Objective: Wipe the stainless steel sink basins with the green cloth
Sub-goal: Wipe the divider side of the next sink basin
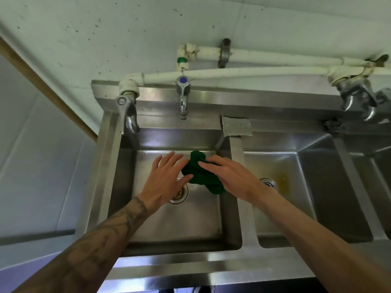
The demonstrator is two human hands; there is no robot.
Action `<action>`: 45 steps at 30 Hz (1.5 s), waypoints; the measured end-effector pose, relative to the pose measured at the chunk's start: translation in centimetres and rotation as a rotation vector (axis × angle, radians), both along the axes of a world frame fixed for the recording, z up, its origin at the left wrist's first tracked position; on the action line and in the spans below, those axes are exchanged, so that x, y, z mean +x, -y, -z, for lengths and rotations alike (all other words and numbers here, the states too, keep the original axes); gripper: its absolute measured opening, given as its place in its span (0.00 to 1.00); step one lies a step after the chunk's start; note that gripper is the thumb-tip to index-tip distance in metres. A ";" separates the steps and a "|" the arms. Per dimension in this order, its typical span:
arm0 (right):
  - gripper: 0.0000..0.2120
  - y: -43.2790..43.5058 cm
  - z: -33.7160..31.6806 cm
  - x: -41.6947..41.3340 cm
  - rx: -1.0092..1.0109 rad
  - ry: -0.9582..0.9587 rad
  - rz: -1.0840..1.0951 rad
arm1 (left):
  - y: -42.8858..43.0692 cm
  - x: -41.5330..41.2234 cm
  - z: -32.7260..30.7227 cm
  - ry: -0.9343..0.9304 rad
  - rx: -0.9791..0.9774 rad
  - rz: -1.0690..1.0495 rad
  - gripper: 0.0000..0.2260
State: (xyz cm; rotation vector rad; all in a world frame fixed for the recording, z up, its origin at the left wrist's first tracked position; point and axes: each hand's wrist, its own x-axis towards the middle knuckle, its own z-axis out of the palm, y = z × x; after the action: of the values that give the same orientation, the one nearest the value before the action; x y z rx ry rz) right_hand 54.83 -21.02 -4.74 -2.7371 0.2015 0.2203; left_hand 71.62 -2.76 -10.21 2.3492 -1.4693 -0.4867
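Observation:
A bunched dark green cloth sits between my two hands over the left sink basin. My right hand lies over the cloth from the right and holds it, with a fold hanging below the palm. My left hand is beside the cloth on the left, fingers straight and spread, its thumb touching the fabric. The left hand partly covers this basin's drain. The middle basin has a yellowish stain next to its drain.
Two taps overhang the left basin's back edge and another tap stands at the right. A grey scouring pad lies on the back ledge above the divider. A third basin shows at the far right.

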 end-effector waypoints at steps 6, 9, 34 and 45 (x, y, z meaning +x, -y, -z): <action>0.35 1.7 0.9 -0.6 -0.026 0.014 0.024 | 2.9 -1.3 0.1 -0.163 -0.081 -0.011 0.10; 0.36 2.8 2.3 -1.4 -0.031 0.017 0.029 | 4.1 -2.1 0.9 -0.384 -0.086 -0.127 0.07; 0.28 11.1 16.1 -3.2 -0.276 0.039 0.263 | 17.6 -3.2 23.5 -0.409 0.164 -0.701 0.38; 0.27 11.2 16.8 -3.2 -0.224 0.162 0.274 | 20.6 -8.0 26.0 -0.512 -0.187 -0.702 0.14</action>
State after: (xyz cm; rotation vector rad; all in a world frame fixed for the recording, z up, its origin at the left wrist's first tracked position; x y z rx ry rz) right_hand 51.67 -32.19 -21.49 -2.8869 0.5810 -0.1058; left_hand 63.63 -23.40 -36.17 2.1722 -0.4042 -0.6448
